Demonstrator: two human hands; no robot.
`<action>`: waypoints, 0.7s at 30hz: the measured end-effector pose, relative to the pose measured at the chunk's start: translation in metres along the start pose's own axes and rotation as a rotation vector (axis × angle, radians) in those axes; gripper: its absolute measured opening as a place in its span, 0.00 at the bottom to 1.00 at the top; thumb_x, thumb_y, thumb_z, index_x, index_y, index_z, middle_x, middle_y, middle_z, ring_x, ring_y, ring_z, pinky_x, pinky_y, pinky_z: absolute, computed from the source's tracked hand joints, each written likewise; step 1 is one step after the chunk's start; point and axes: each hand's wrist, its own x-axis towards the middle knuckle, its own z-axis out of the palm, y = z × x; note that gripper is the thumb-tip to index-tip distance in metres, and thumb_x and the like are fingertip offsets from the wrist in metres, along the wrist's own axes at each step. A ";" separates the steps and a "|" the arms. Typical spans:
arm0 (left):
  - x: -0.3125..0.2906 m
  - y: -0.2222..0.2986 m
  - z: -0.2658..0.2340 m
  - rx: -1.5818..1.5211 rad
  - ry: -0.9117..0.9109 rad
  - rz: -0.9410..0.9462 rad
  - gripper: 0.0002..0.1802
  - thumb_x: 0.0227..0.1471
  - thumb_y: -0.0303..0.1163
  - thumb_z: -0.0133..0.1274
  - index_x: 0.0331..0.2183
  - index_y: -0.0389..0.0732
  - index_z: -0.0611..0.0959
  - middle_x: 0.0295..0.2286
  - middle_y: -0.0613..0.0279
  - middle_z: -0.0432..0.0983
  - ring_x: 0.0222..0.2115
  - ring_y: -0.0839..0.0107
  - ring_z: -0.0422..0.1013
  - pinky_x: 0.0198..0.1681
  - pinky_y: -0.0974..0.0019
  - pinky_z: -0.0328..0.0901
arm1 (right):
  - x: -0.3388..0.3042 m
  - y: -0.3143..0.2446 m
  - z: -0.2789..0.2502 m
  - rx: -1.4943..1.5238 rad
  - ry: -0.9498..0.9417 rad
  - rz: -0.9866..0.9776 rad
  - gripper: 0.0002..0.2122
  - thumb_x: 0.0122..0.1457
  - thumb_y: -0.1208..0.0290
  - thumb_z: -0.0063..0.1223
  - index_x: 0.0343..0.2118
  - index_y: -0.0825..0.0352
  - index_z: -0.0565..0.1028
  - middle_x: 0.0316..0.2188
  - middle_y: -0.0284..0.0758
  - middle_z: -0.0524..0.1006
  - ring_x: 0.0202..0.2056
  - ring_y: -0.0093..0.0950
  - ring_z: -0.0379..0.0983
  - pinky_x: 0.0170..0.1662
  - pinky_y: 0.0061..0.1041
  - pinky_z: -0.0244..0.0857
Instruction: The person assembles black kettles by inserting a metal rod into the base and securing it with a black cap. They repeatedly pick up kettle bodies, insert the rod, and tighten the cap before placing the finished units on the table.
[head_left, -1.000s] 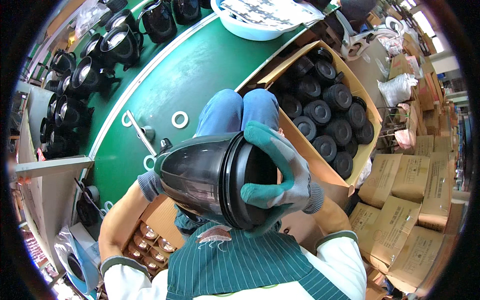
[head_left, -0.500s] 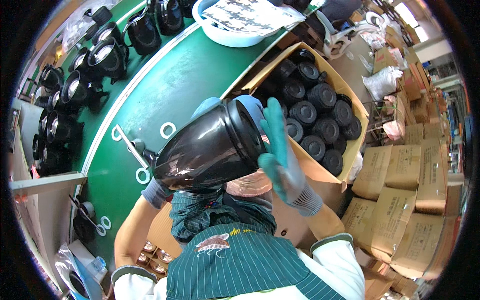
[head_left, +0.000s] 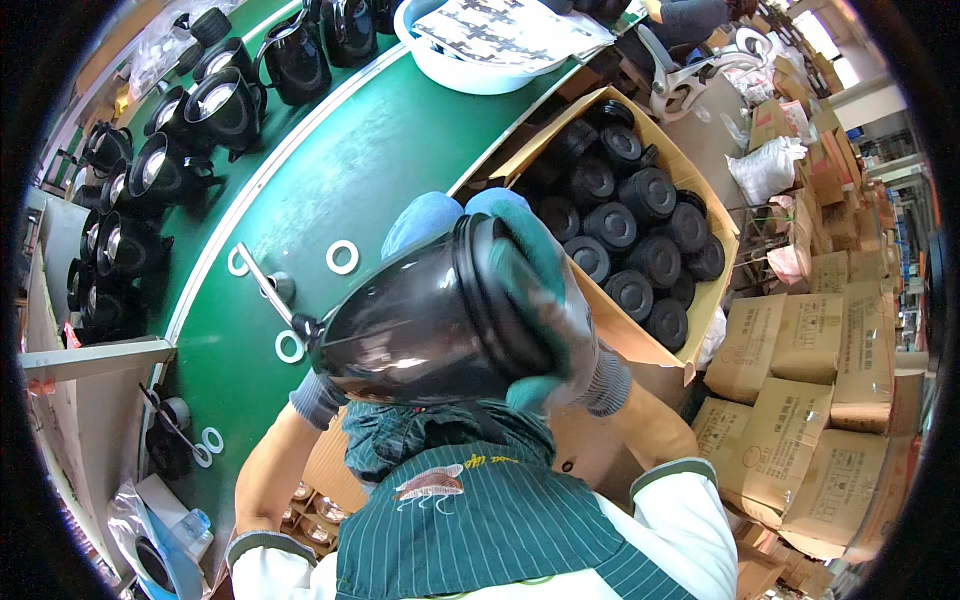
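Observation:
A glossy black jug body (head_left: 400, 325) lies tilted across my lap, its narrow end toward the left and its wide ridged end toward the right. My left hand (head_left: 320, 394), in a grey-cuffed glove, supports it from beneath; its fingers are hidden behind the jug. Around the wide end is my right hand (head_left: 560, 320) in a green and grey glove, fingers bent over the round black base, slightly blurred. Left of the jug on the green table (head_left: 330, 190) lie a metal rod-like handle (head_left: 262, 280) and white rings, one ring (head_left: 342, 257) nearest the jug.
Right of the table, an open carton (head_left: 715, 285) holds many round black caps. Black jugs (head_left: 222, 105) line the table's far left. A light blue basin (head_left: 470, 75) with patterned cloth stands at the back. Stacked cartons (head_left: 765, 425) fill the right side.
My right hand has gone from stretched fingers beside the jug's wide end to bent fingers wrapped over it. The jug has shifted slightly right and down.

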 end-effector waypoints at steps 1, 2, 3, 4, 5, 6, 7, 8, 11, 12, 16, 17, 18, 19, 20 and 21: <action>-0.005 -0.017 -0.031 -0.084 0.081 0.053 0.34 0.64 0.33 0.53 0.67 0.39 0.63 0.65 0.47 0.61 0.63 0.54 0.64 0.67 0.50 0.62 | -0.007 0.003 0.007 0.020 0.047 0.078 0.43 0.61 0.43 0.58 0.71 0.65 0.57 0.70 0.54 0.56 0.67 0.48 0.58 0.68 0.45 0.54; -0.005 -0.003 -0.009 0.127 0.183 0.213 0.30 0.64 0.31 0.52 0.64 0.36 0.67 0.60 0.48 0.66 0.59 0.54 0.68 0.63 0.51 0.66 | -0.018 0.007 0.011 0.016 0.106 0.172 0.40 0.63 0.47 0.57 0.71 0.67 0.57 0.69 0.52 0.57 0.67 0.45 0.60 0.68 0.42 0.55; -0.003 0.011 0.013 0.350 0.321 0.353 0.25 0.63 0.30 0.51 0.60 0.34 0.71 0.56 0.48 0.71 0.54 0.55 0.73 0.60 0.53 0.69 | -0.027 0.015 0.013 -0.005 0.130 0.240 0.38 0.65 0.51 0.56 0.71 0.69 0.56 0.69 0.50 0.59 0.66 0.41 0.62 0.67 0.38 0.56; -0.004 0.039 0.040 0.799 0.363 0.549 0.23 0.60 0.27 0.53 0.56 0.33 0.77 0.50 0.50 0.77 0.49 0.57 0.77 0.55 0.55 0.72 | -0.038 0.024 0.012 -0.055 0.132 0.252 0.36 0.65 0.57 0.56 0.71 0.69 0.56 0.68 0.49 0.60 0.65 0.40 0.64 0.66 0.38 0.57; -0.004 0.067 0.067 1.230 0.506 0.752 0.20 0.56 0.25 0.56 0.51 0.32 0.82 0.44 0.52 0.83 0.43 0.58 0.81 0.50 0.57 0.75 | -0.050 0.032 0.011 -0.111 0.135 0.271 0.34 0.65 0.63 0.56 0.70 0.70 0.56 0.67 0.48 0.62 0.64 0.40 0.65 0.66 0.38 0.58; -0.010 0.078 0.061 1.584 0.533 0.884 0.19 0.53 0.25 0.58 0.48 0.32 0.85 0.41 0.52 0.85 0.41 0.58 0.82 0.47 0.59 0.77 | -0.054 0.040 0.008 -0.049 0.083 0.410 0.34 0.66 0.66 0.53 0.71 0.69 0.54 0.68 0.48 0.61 0.65 0.39 0.62 0.67 0.37 0.56; -0.011 0.096 0.073 1.754 0.400 1.035 0.18 0.51 0.25 0.58 0.45 0.33 0.86 0.38 0.53 0.85 0.40 0.59 0.82 0.46 0.61 0.77 | -0.059 0.044 0.001 0.033 -0.019 0.566 0.33 0.67 0.68 0.51 0.72 0.69 0.53 0.69 0.48 0.59 0.67 0.38 0.59 0.68 0.36 0.54; -0.011 0.110 0.088 1.910 0.250 1.186 0.17 0.49 0.24 0.59 0.43 0.33 0.88 0.36 0.54 0.86 0.38 0.59 0.83 0.44 0.63 0.77 | -0.060 0.045 -0.007 0.094 -0.121 0.701 0.33 0.68 0.70 0.49 0.72 0.69 0.51 0.70 0.47 0.58 0.69 0.36 0.56 0.70 0.35 0.51; -0.005 0.108 0.084 1.439 0.526 0.751 0.16 0.47 0.27 0.61 0.41 0.35 0.89 0.34 0.56 0.87 0.37 0.66 0.82 0.45 0.65 0.75 | -0.042 0.028 -0.021 -0.049 -0.181 0.612 0.38 0.67 0.60 0.51 0.74 0.68 0.47 0.72 0.50 0.52 0.73 0.42 0.48 0.72 0.42 0.45; -0.004 0.104 0.075 1.270 0.592 0.568 0.17 0.47 0.27 0.61 0.41 0.34 0.88 0.34 0.56 0.86 0.38 0.68 0.82 0.46 0.66 0.75 | -0.039 0.032 -0.011 -0.180 -0.075 0.350 0.41 0.66 0.54 0.52 0.74 0.68 0.46 0.73 0.51 0.51 0.73 0.46 0.47 0.72 0.45 0.44; -0.008 0.079 0.047 0.900 0.476 0.464 0.15 0.61 0.28 0.53 0.45 0.28 0.85 0.38 0.57 0.84 0.39 0.68 0.80 0.46 0.69 0.73 | -0.033 0.039 0.012 0.123 0.068 0.093 0.56 0.52 0.31 0.57 0.74 0.66 0.46 0.71 0.56 0.50 0.72 0.56 0.45 0.72 0.55 0.40; -0.005 0.087 0.067 0.808 0.544 0.450 0.15 0.56 0.27 0.56 0.44 0.30 0.86 0.38 0.58 0.84 0.42 0.69 0.80 0.45 0.68 0.74 | -0.036 0.046 0.017 0.213 0.112 0.103 0.56 0.51 0.32 0.59 0.74 0.65 0.47 0.71 0.56 0.52 0.71 0.55 0.47 0.72 0.54 0.41; -0.005 0.099 0.091 1.441 0.520 0.745 0.16 0.49 0.27 0.61 0.42 0.34 0.88 0.40 0.56 0.85 0.42 0.66 0.81 0.45 0.67 0.76 | -0.039 0.046 0.015 0.334 0.103 0.242 0.55 0.51 0.34 0.60 0.73 0.66 0.49 0.70 0.54 0.55 0.71 0.54 0.49 0.71 0.54 0.42; -0.009 0.119 0.101 1.780 0.346 0.953 0.18 0.46 0.27 0.63 0.42 0.36 0.89 0.39 0.55 0.85 0.41 0.65 0.82 0.45 0.66 0.76 | -0.037 0.042 0.018 0.336 0.073 0.415 0.51 0.55 0.39 0.59 0.73 0.66 0.50 0.70 0.51 0.56 0.70 0.50 0.51 0.72 0.50 0.45; -0.012 0.135 0.108 2.092 0.108 1.162 0.19 0.43 0.27 0.64 0.41 0.37 0.89 0.38 0.55 0.86 0.39 0.64 0.83 0.45 0.66 0.75 | -0.038 0.039 0.019 0.327 0.048 0.592 0.46 0.58 0.45 0.57 0.73 0.65 0.51 0.69 0.48 0.58 0.70 0.45 0.54 0.72 0.46 0.47; -0.015 0.146 0.134 2.151 -0.025 1.166 0.20 0.43 0.27 0.65 0.42 0.38 0.89 0.37 0.54 0.86 0.37 0.62 0.83 0.46 0.65 0.75 | -0.027 0.035 0.018 0.183 -0.012 0.799 0.39 0.65 0.53 0.54 0.73 0.64 0.52 0.70 0.43 0.58 0.70 0.38 0.55 0.72 0.39 0.49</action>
